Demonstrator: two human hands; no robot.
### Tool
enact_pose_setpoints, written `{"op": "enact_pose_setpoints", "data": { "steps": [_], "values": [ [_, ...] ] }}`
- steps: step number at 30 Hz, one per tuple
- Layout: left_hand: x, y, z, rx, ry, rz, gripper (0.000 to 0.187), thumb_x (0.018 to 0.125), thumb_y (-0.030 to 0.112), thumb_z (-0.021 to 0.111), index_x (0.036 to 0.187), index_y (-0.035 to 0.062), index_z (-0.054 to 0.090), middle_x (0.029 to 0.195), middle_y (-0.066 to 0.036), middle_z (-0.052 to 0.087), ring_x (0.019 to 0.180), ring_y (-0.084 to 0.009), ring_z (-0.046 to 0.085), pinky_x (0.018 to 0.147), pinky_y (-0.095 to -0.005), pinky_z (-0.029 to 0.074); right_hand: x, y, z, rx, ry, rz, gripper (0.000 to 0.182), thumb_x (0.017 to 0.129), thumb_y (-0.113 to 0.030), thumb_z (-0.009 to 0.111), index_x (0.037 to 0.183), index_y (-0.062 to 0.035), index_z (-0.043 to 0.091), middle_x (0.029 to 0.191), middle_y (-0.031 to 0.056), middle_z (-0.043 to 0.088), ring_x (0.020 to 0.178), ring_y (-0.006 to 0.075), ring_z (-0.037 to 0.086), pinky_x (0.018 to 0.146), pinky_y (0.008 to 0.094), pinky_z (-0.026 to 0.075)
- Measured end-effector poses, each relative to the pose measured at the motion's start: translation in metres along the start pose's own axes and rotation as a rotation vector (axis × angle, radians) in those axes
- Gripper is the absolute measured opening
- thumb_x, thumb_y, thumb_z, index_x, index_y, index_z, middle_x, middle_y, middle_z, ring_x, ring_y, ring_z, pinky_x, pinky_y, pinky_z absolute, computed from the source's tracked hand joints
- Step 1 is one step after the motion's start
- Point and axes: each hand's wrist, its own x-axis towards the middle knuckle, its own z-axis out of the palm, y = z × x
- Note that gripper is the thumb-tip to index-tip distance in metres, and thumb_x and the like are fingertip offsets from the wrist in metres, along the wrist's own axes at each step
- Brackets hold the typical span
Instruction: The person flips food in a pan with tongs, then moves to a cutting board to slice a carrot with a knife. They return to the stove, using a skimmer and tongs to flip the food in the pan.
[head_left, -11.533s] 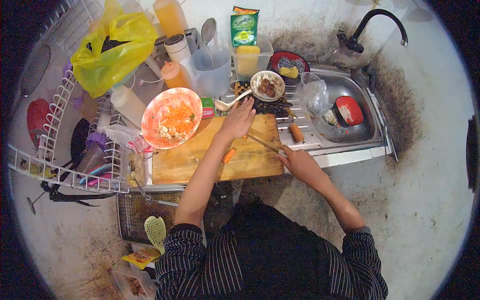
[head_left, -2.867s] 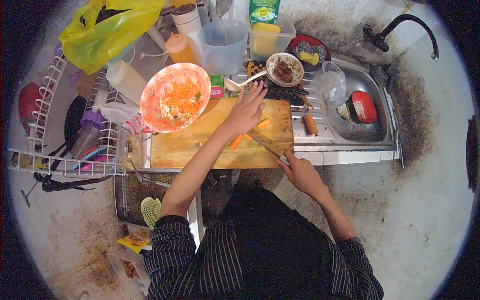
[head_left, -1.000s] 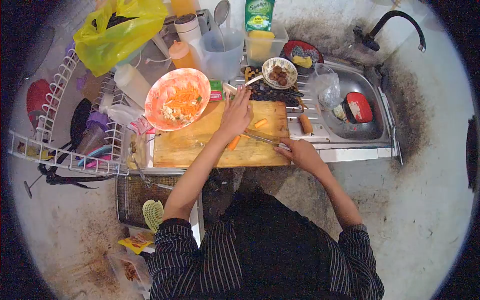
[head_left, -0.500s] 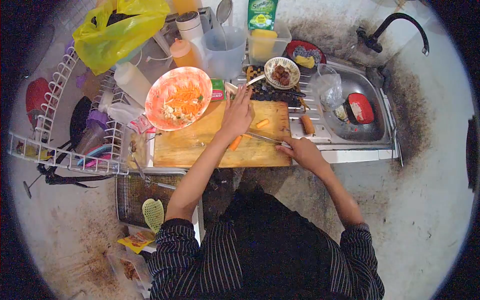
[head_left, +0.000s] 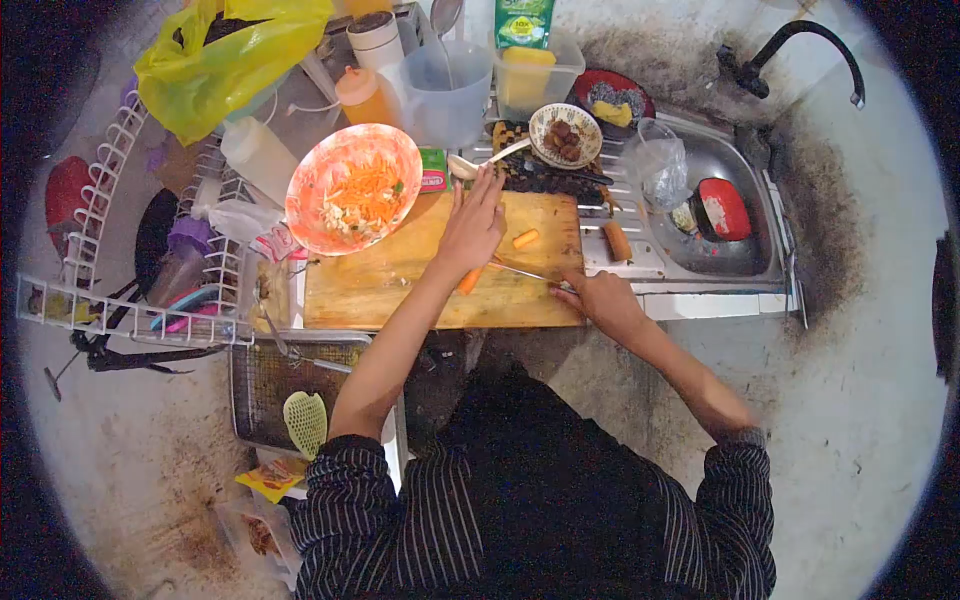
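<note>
My left hand (head_left: pixel 474 228) lies over the wooden cutting board (head_left: pixel 370 292) with its fingers stretched out. Just below its palm a carrot piece (head_left: pixel 470 280) shows, partly hidden by the hand. Wrapped round a knife's handle, my right hand (head_left: pixel 608 303) is at the board's right edge. The knife's blade (head_left: pixel 530 273) points left, its tip at the carrot and my left palm. Another short carrot piece (head_left: pixel 525 239) rests on the board between the hands. At the board's upper left stands an orange-and-white bowl (head_left: pixel 300 190) holding shredded carrot and pale bits.
Behind the board are a patterned bowl (head_left: pixel 592 134) of brown pieces and a spoon (head_left: pixel 463 168). The sink (head_left: pixel 745 262) on the right holds a red dish (head_left: pixel 722 209). An orange-brown piece (head_left: pixel 617 241) lies on the drainboard. A white wire rack (head_left: pixel 100 215) stands left.
My right forearm has swung slightly outward, and the knife has shifted a little. My left hand stays over the carrot. The whole view has moved slightly.
</note>
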Motion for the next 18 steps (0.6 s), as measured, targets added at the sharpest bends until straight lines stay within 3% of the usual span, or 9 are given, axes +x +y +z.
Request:
{"op": "enact_pose_setpoints", "data": {
  "steps": [4, 7, 10, 18],
  "values": [
    [0.009, -0.001, 0.002, 0.085, 0.007, 0.006, 0.045, 0.086, 0.013, 0.036, 0.130, 0.0020, 0.032, 0.140, -0.017, 0.023, 0.131, -0.0275, 0.018, 0.106, -0.0483, 0.009, 0.005, 0.007, 0.001, 0.275, -0.043, -0.033, 0.041, 0.085, -0.043, 0.048, 0.090, -0.0039, 0.057, 0.061, 0.0197, 0.057, 0.063, 0.0369, 0.059, 0.057, 0.0440, 0.046],
    [0.024, -0.001, 0.005, 0.096, 0.039, 0.039, 0.044, 0.087, 0.014, 0.036, 0.129, 0.0025, 0.034, 0.140, -0.016, 0.023, 0.131, -0.0270, 0.018, 0.106, -0.0478, 0.008, 0.007, 0.011, -0.008, 0.423, -0.234, -0.003, 0.043, 0.086, -0.045, 0.043, 0.103, -0.0070, 0.055, 0.075, 0.0211, 0.060, 0.072, 0.0393, 0.058, 0.067, 0.0452, 0.047],
    [0.031, 0.004, -0.004, 0.066, 0.089, 0.045, 0.043, 0.088, 0.016, 0.036, 0.129, 0.0027, 0.034, 0.140, -0.016, 0.023, 0.131, -0.0270, 0.018, 0.106, -0.0477, 0.008, -0.002, 0.006, 0.000, 0.287, -0.031, -0.061, 0.040, 0.086, -0.041, 0.048, 0.093, -0.0026, 0.056, 0.070, 0.0216, 0.059, 0.068, 0.0378, 0.058, 0.061, 0.0450, 0.044],
    [0.028, 0.015, -0.041, -0.109, 0.138, 0.031, 0.043, 0.089, 0.020, 0.037, 0.129, 0.0033, 0.034, 0.141, -0.014, 0.022, 0.132, -0.0266, 0.015, 0.106, -0.0472, 0.005, -0.020, -0.002, -0.018, 0.271, 0.027, 0.087, 0.037, 0.086, -0.038, 0.048, 0.100, -0.0052, 0.056, 0.068, 0.0204, 0.059, 0.066, 0.0377, 0.058, 0.059, 0.0450, 0.044]
  ]
}}
